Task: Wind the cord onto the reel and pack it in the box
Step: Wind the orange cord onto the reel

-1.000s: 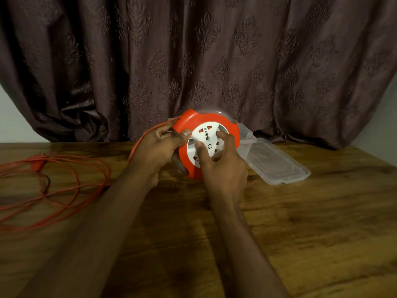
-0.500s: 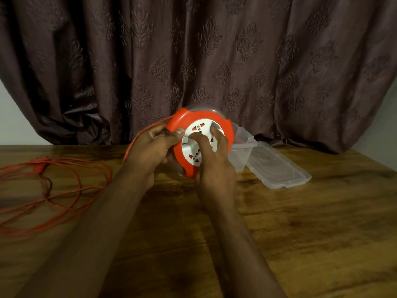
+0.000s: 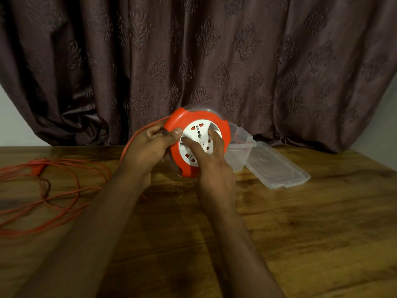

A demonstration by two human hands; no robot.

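Note:
An orange reel (image 3: 223,132) with a white socket face (image 3: 198,136) is held upright above the table, face toward me. My left hand (image 3: 150,151) grips its left rim, thumb on the front edge. My right hand (image 3: 211,166) has its fingers spread on the white socket face, fingertips in its recesses. The orange cord (image 3: 64,190) runs from the reel's left side and lies in loose loops on the table at the left, with its plug (image 3: 37,168) near the far left. A clear plastic box (image 3: 241,147) stands just behind the reel on the right.
The box's clear lid (image 3: 279,166) lies flat on the wooden table (image 3: 300,233) to the right of the box. A dark patterned curtain (image 3: 214,61) hangs along the table's far edge.
The white socket face has turned under my right fingers, its sockets now at different angles. Both hands and the reel sit slightly lower and left in view; the cord loops look the same.

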